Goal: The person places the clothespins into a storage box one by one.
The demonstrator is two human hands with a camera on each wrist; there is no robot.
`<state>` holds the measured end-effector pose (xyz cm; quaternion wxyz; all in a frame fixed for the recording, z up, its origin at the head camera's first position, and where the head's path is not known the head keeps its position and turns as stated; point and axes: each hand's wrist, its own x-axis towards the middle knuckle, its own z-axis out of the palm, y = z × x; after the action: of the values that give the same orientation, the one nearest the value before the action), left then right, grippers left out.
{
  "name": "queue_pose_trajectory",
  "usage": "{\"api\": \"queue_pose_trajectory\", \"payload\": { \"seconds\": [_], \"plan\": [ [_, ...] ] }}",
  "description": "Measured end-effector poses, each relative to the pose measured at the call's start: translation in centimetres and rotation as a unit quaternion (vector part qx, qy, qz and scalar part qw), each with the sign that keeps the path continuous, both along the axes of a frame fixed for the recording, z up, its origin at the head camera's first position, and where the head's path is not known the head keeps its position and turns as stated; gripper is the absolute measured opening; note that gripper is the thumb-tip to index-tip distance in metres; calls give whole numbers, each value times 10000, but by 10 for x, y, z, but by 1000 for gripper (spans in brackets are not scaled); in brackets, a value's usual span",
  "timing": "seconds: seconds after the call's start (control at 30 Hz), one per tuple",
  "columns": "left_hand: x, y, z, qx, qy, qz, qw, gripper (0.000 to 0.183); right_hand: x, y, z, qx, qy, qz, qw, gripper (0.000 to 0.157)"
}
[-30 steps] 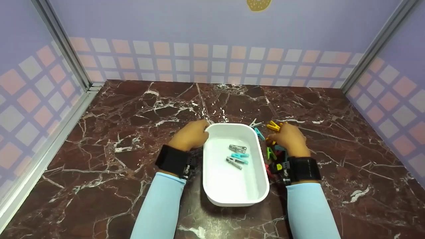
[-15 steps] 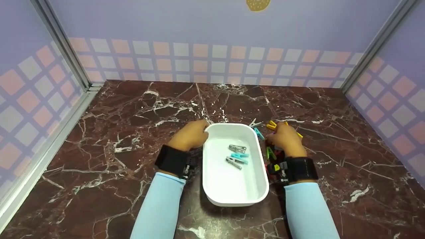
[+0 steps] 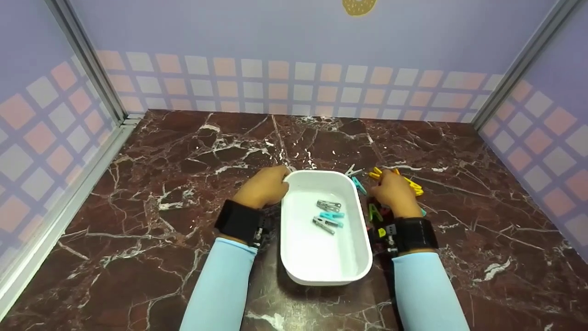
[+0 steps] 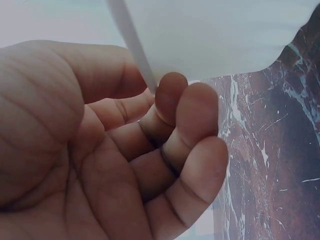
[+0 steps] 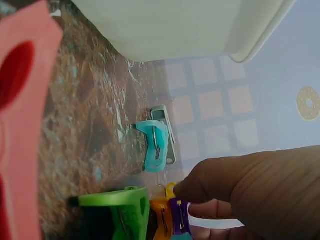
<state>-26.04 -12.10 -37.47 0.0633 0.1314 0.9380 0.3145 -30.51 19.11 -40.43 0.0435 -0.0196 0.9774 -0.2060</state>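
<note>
Pegs (image 3: pixel 375 213) may snag, crowded about the right hand (image 3: pixel 398 193), whose grip is unclear; the left hand (image 3: pixel 262 187) pinches the tub (image 3: pixel 312 257).

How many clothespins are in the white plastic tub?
3 visible in the tub: a grey plastic clothespin farthest away, a turquoise plastic clothespin next, and another grey clothespin nearest. Overlap may hide others.

A white, round-cornered tub (image 3: pixel 305 257) sits open side up, the left hand (image 3: pixel 262 187) gripping its far-left rim, gray and turquoise clothespins (image 3: pixel 329 206) lying inside. Right of the tub, yellow clothespins (image 3: pixel 415 187), a green peg (image 3: pixel 375 213), a red peg (image 5: pixel 25 125), an orange peg (image 5: pixel 160 211) and a purple peg (image 5: pixel 181 220) cluster by the right hand (image 3: pixel 396 191).
</note>
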Motion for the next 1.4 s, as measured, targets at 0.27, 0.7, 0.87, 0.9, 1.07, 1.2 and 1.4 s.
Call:
{"api": "queue_pose_trajectory", "payload": {
  "seconds": [0.27,0.7,0.87,0.9,1.07,1.2,1.4],
  "plan": [
    [-1,0,-1,47,-5,33,10000,28,-1,2,8,-266,464,276,9982,37],
    [0,0,0,34,5,27,10000,27,10,-5,33,-948,271,646,9930,30],
    [1,0,1,87,-85,51,9999,29,18,-17,43,-1042,538,892,9891,27],
    [1,0,1,96,-110,69,9999,29,20,-21,45,-1010,624,955,9883,27],
    [3,-1,1,155,-130,125,9997,30,29,-40,54,-721,1005,1310,9836,28],
    [3,-1,1,152,-79,132,9998,29,37,-48,63,-770,1153,1523,9786,26],
    [2,0,2,115,-36,130,9998,28,45,-54,70,-848,1227,1591,9759,26]
  ]
}}
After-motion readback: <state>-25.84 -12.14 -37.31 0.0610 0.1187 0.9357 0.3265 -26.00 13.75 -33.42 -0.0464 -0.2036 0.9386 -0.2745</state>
